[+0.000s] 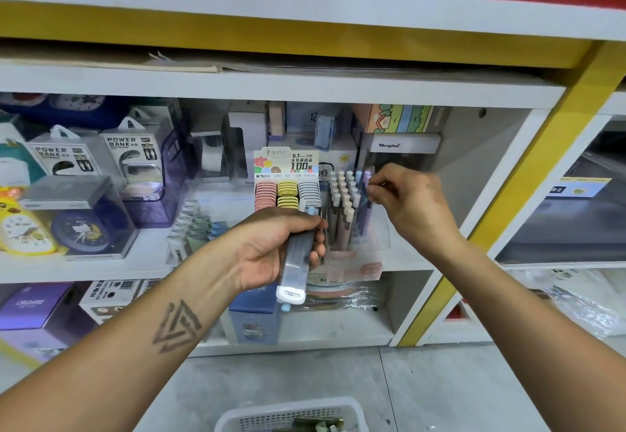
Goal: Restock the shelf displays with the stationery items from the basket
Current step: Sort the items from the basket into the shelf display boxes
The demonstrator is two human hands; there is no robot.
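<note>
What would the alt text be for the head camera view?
A person's right hand pinches a pen in the clear pen display on a shop shelf, while the left hand grips a clear pencil case. A white basket sits below.

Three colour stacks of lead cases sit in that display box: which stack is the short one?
The yellow stack, in the middle. A gap splits it, while the pink stack and grey stack beside it run unbroken.

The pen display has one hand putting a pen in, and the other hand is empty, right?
Not quite. In the head view, the right hand does pinch a purple pen at the pen display, but the left hand is not empty: it grips a clear pen box with a white end cap. Whether the pen is going in or coming out cannot be told.
</note>
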